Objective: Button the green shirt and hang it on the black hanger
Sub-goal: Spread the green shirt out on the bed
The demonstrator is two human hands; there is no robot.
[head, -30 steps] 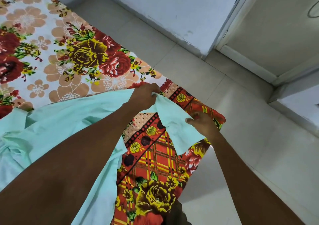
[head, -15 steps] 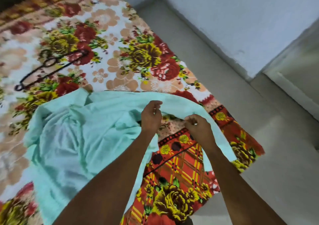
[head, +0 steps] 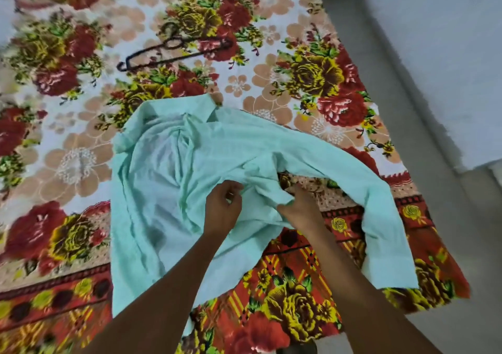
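Big bed sheet (head: 271, 63) w/ red, yellow & peach flowers on white fills most of the frame. Its near edge, bottom of the frame, has a red-orange border w/ yellow lines & more flowers. Grey floor (head: 423, 125) runs down the right side. Pale wall (head: 448, 41) sits upper right.

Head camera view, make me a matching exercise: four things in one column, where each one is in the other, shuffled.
Things:
1. green shirt
2. black hanger
3. left hand
4. right hand

Places:
A. lying alone on the floral bedsheet, beyond the collar
B. spread open on the bed
C. gripping the fabric edge nearer the loose sleeve
D. pinching fabric at the shirt's middle

Pairs: 1-B, 2-A, 3-D, 4-C
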